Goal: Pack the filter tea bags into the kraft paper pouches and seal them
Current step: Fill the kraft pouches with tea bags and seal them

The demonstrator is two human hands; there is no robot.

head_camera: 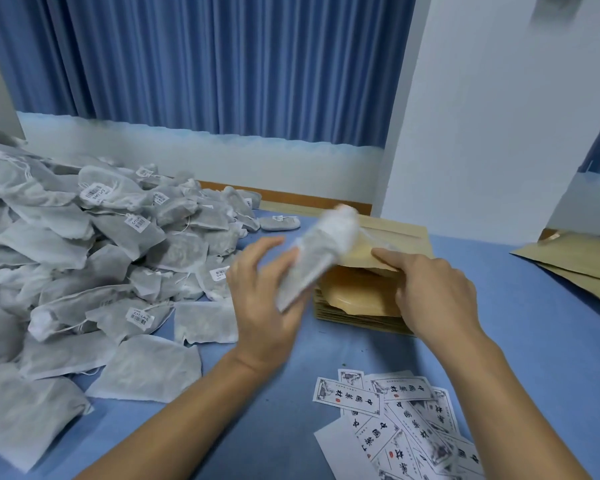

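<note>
My left hand holds a filter tea bag, blurred and tilted, with its top end over the pouch stack. My right hand pinches the top kraft paper pouch and lifts its near edge off the stack of flat pouches. The tea bag's upper end lies close to the lifted pouch's mouth; I cannot tell whether it is inside. A large heap of grey filter tea bags with barcode tags covers the left of the blue table.
Printed paper labels lie scattered at the near right. More kraft pouches lie at the far right edge. A blue curtain and a white wall stand behind the table.
</note>
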